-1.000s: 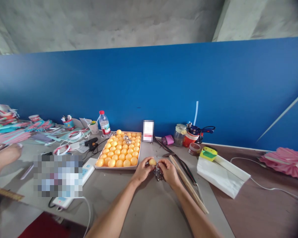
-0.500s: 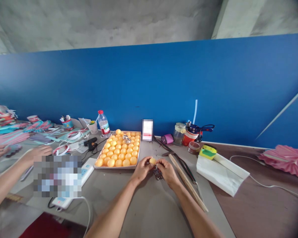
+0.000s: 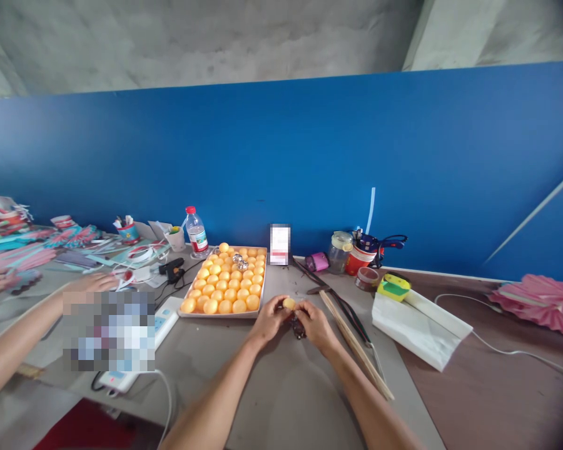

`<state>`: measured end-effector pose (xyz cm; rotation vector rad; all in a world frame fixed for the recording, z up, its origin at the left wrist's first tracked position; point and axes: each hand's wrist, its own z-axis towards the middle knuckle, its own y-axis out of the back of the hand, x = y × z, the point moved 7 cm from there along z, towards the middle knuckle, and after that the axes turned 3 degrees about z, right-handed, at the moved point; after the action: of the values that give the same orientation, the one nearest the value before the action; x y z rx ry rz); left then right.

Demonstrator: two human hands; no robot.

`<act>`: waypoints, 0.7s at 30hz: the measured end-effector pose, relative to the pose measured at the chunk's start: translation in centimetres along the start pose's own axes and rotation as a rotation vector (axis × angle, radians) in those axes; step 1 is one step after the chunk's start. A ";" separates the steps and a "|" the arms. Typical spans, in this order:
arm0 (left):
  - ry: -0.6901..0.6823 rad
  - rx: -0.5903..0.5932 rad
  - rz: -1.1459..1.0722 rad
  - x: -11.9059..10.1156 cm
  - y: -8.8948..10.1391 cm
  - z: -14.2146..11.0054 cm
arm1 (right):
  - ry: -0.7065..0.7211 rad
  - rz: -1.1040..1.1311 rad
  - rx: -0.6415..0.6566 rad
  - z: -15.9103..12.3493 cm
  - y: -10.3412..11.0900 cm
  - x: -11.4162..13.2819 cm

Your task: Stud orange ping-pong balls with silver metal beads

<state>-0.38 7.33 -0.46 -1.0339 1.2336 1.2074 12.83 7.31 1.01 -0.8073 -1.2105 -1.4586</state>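
Note:
My left hand is closed, its fingertips pinching an orange ping-pong ball above the tabletop. Opposite it, my right hand has its thumb and fingers pressed together at the ball's side. Just under the ball, between my hands, is a small dark, shiny cluster. Its kind is too small to make out, and my fingers partly hide where it meets the ball. A shallow white box filled with orange balls stands to the left of my hands. Two silvery balls lie on top of them.
Wooden sticks and dark pliers-like handles lie right of my hands. Farther right is a white paper sheet. A glue gun, a bottle and a power strip are left. A co-worker's arm reaches in there.
My hands stay almost in place around the ball. The co-worker's hand at the left has moved to the right, toward the white and red rolls.

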 end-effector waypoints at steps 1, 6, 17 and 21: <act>-0.004 0.002 0.009 0.0 0.0 0.0 | 0.007 -0.008 -0.005 0.0 0.0 0.0; -0.018 0.002 0.040 -0.3 -0.2 -0.2 | 0.000 -0.040 -0.030 -0.1 -0.2 -0.2; -0.027 0.049 0.110 0.5 -0.9 -0.5 | -0.059 0.040 -0.061 0.2 0.1 -0.3; -0.024 0.010 0.042 0.4 -0.5 -0.2 | -0.060 0.075 -0.053 0.3 0.1 -0.3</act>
<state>0.09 7.12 -0.86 -0.9879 1.2474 1.2414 12.99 7.68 0.87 -0.9284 -1.1778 -1.4196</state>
